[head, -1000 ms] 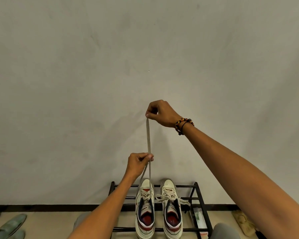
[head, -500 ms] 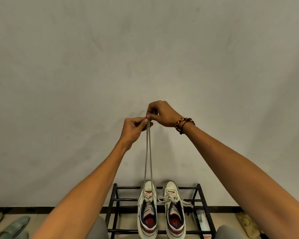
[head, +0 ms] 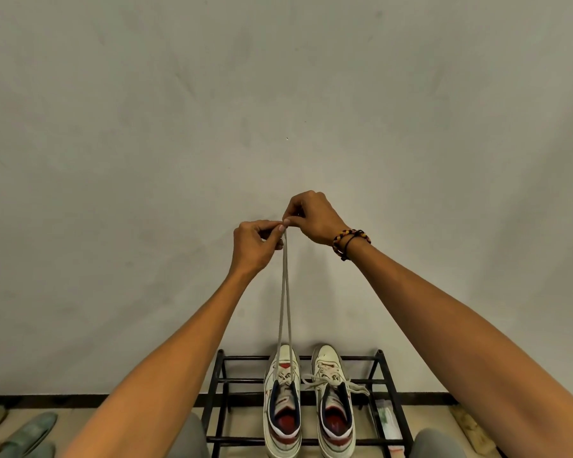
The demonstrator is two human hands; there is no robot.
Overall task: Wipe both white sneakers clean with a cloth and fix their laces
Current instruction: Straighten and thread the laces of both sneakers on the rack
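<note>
Two white sneakers with red and navy trim stand side by side on a black metal rack [head: 385, 375]. The left sneaker [head: 282, 401] has both ends of its lace [head: 284, 292] drawn straight up in front of the wall. My left hand [head: 255, 246] and my right hand [head: 311, 216] meet at the top, each pinching a lace end between thumb and fingers. The right sneaker [head: 334, 401] keeps its lace tied in a loose bow. No cloth is in view.
A plain grey wall fills most of the view. On the floor lie green slippers [head: 27, 434] at the left and a tan slipper [head: 470, 431] at the right. A small white and green packet [head: 387, 421] rests under the rack's right side.
My left hand slid up the lace from just above the left sneaker to meet my right hand at the top. The right hand stayed where it was.
</note>
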